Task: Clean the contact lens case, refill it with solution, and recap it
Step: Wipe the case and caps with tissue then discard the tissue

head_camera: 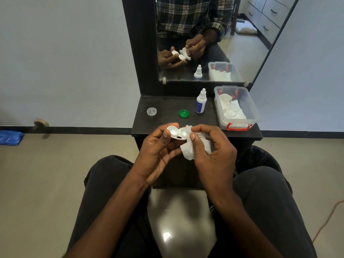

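Left hand (158,153) is gripping the contact lens case (176,132) by its left end, thumb pressed on the rim of the left well and the other fingers curled underneath. Both wells are uncapped and facing up, so you can see right into them. The case is held up in the air, just in front of the near edge of the black surface (167,107).

Right hand (212,151) is clenched around a crumpled white tissue (188,149), thumb and forefinger pinching it up against the right well of the case. A corner of the tissue pokes up behind that well and the rest hangs down below the thumb, bunched into the palm.

Beyond the hands, on the surface: a green cap (184,113) sits straight past the case, and a clear cap (151,111) is off to the left of it, past the left hand. Both are lying flat and well apart from each other. The solution bottle (201,102) stands upright just right of the green cap, white nozzle cap on. Further right, past the right hand, there's a clear plastic box (255,110) with red clips and white tissues inside.

The mirror (242,43) behind all this shows the hands, the case and the tissue from the other side.
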